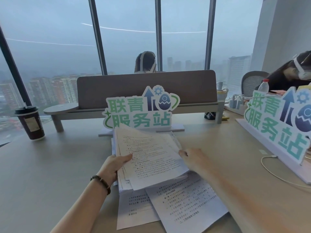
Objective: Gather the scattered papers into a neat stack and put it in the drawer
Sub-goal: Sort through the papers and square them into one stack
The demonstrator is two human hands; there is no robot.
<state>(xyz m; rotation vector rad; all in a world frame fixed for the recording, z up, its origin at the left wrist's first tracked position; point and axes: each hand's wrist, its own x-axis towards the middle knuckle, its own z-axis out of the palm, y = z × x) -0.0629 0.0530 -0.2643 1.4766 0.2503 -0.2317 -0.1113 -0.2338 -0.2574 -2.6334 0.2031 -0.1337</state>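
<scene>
Here, both hands (111,165) (191,155) — grip on papers (151,158)

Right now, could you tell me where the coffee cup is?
The coffee cup stands far left on the desk, by the window, left of the shelf's round end.

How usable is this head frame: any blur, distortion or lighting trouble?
Head view: wide-angle bending curves the window frames and desk; the right hand and forearm smear with motion blur, the left hand is sharper; light is dim, flat and bluish from the hazy window; print on the papers is unreadable.
</scene>
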